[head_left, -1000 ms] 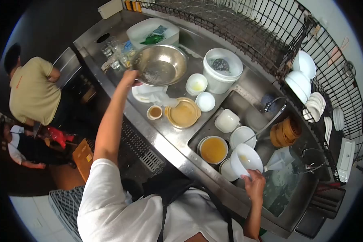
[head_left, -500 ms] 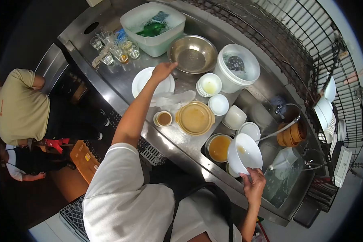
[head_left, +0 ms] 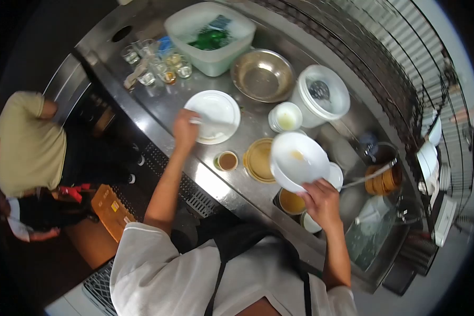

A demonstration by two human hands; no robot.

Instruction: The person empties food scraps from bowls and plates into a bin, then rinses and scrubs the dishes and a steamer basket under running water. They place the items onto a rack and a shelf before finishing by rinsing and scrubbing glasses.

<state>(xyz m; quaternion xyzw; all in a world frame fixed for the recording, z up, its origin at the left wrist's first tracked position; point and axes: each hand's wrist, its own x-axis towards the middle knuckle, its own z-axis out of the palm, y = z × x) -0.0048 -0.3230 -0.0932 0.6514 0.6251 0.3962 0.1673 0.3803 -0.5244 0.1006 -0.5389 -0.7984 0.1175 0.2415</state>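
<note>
My right hand (head_left: 321, 203) grips the rim of a white bowl (head_left: 309, 167), tilted so that a small yellowish residue shows inside. The bowl hangs over the counter's right part and partly covers a tan lidded-pot-like dish (head_left: 259, 162). My left hand (head_left: 186, 129) is closed at the near left edge of a white plate (head_left: 211, 100). A thin white thing (head_left: 196, 121) pokes from its fingers over the plate, too blurred to name. Close by stands a small cup (head_left: 227, 161) of brown liquid. Stacked white bowls (head_left: 287, 117) sit behind my right hand's bowl.
At the back are a soapy tub (head_left: 210, 52), a metal basin (head_left: 263, 76) and a white bucket (head_left: 321, 97). Several glasses (head_left: 158, 66) stand left. A pot (head_left: 290, 201) and sink (head_left: 366, 237) lie right, beneath a wire rack (head_left: 384, 68). Another person (head_left: 31, 139) stands left.
My left hand has drawn back from near the metal basin to the plate's near edge. The translucent whitish thing on the counter is gone. My right hand has carried the bowl left and up.
</note>
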